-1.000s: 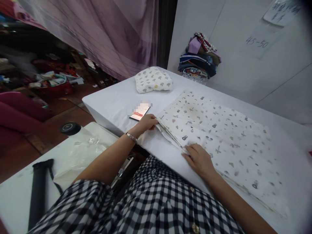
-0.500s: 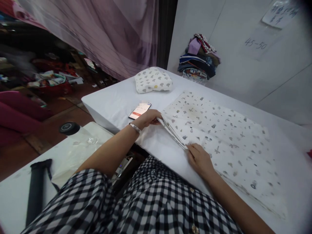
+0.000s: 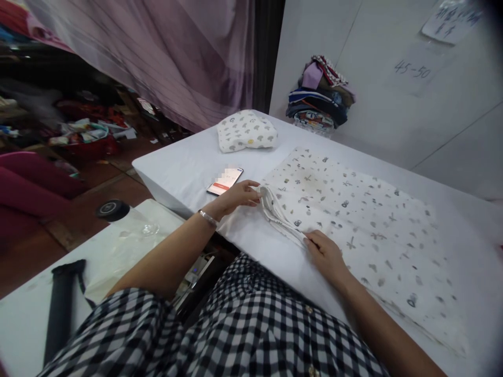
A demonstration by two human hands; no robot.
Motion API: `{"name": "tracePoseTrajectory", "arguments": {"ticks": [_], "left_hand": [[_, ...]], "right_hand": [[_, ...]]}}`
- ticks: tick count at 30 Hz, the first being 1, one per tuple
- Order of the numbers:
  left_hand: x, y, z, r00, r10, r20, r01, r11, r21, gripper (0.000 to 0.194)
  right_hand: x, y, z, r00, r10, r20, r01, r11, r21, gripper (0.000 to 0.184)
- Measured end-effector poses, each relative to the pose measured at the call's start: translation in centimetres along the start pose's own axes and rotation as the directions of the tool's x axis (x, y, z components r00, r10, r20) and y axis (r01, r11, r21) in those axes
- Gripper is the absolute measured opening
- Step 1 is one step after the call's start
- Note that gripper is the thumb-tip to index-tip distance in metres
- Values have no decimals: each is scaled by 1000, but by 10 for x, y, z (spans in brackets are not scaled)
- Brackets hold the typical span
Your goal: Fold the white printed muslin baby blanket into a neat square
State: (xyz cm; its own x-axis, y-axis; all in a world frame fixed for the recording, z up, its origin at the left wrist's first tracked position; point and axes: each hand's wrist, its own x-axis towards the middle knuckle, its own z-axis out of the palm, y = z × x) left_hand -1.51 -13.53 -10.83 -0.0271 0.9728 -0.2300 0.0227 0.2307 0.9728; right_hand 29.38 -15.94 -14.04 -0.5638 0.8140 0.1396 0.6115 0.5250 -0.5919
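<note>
A white cloth (image 3: 377,225) with a small grey and brown print lies folded in layers on a white-covered table. At its near left corner, my left hand (image 3: 244,195) holds the layered edge between thumb and fingers, a bracelet on the wrist. Farther along the same edge, my right hand (image 3: 323,251) is closed on the cloth, thumb on top. Between the two hands the layers bulge apart in loose folds. Just beyond my left hand rests a lit phone (image 3: 225,181). A folded white cloth with a grey mushroom-like print (image 3: 247,131) sits behind the phone.
A stack of folded clothes (image 3: 320,97) stands by the wall behind the table. On the lower left table (image 3: 23,314) lie a dark folded tube-like item (image 3: 61,314), clear plastic and a round black-topped object (image 3: 112,210). A purple curtain (image 3: 204,57) hangs at the back.
My left hand has shifted slightly down, its fingers looser around the corner. The cloth's layers between my hands have spread apart more. My right hand keeps its grip, a little farther right.
</note>
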Motion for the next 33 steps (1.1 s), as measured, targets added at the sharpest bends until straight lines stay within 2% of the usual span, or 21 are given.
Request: {"name": "tracePoseTrajectory", "arguments": {"ticks": [2, 3, 4, 5, 6, 7, 8, 10, 11, 13, 16, 19, 24, 28, 33], "left_hand": [[-11, -8, 5, 989, 99, -108, -91, 993, 72, 49], [-18, -12, 9, 963, 181, -200, -149, 975, 162, 44], [-26, -17, 13, 915, 286, -285, -206, 938, 280, 37], [-35, -21, 19, 856, 404, -324, -258, 875, 409, 27], [-44, -26, 26, 804, 515, -297, -307, 787, 534, 17], [-53, -30, 33, 776, 600, -194, -366, 679, 637, 9], [-60, -33, 41, 767, 641, -24, -441, 554, 706, 7], [-69, -38, 57, 735, 598, 321, -584, 317, 747, 15], [-70, -40, 65, 716, 545, 437, -628, 230, 743, 18], [-66, -42, 76, 707, 474, 525, -644, 126, 754, 20], [-54, -43, 88, 719, 451, 529, -613, 54, 788, 21], [-45, -40, 94, 713, 437, 548, -598, -27, 801, 18], [-47, -31, 97, 690, 403, 601, -603, -139, 785, 18], [-60, -30, 88, 656, 385, 649, -663, -117, 740, 16], [-71, -38, 78, 698, 312, 644, -668, -39, 743, 18]], "right_hand": [[0, 1, 1, 1000, 0, -6, 0, 1000, -5, 29], [0, 1, 1, 1000, 0, -7, 0, 1000, -4, 28], [0, 2, 1, 1000, -2, -7, 2, 1000, -1, 28], [0, 2, 2, 1000, -4, -6, 4, 1000, 4, 27], [0, 3, 2, 1000, -5, -3, 5, 1000, 8, 27], [0, 3, 3, 1000, -4, -2, 4, 1000, 11, 27], [0, 4, 3, 1000, -3, -2, 3, 1000, 13, 27], [0, 4, 4, 1000, -1, -6, 1, 1000, 11, 27], [0, 4, 4, 1000, -1, -7, 2, 1000, 8, 27], [0, 4, 4, 1000, -6, -3, 6, 1000, 3, 27], [1, 0, 2, 1000, -16, 11, 16, 1000, -1, 27], [1, -5, -2, 999, -31, 16, 31, 999, -19, 26], [2, -14, -11, 996, -79, -43, 72, 988, -138, 25], [-1, -17, -9, 981, -175, -85, 144, 946, -290, 27], [-6, -18, 1, 967, -254, -13, 233, 904, -358, 28]]}}
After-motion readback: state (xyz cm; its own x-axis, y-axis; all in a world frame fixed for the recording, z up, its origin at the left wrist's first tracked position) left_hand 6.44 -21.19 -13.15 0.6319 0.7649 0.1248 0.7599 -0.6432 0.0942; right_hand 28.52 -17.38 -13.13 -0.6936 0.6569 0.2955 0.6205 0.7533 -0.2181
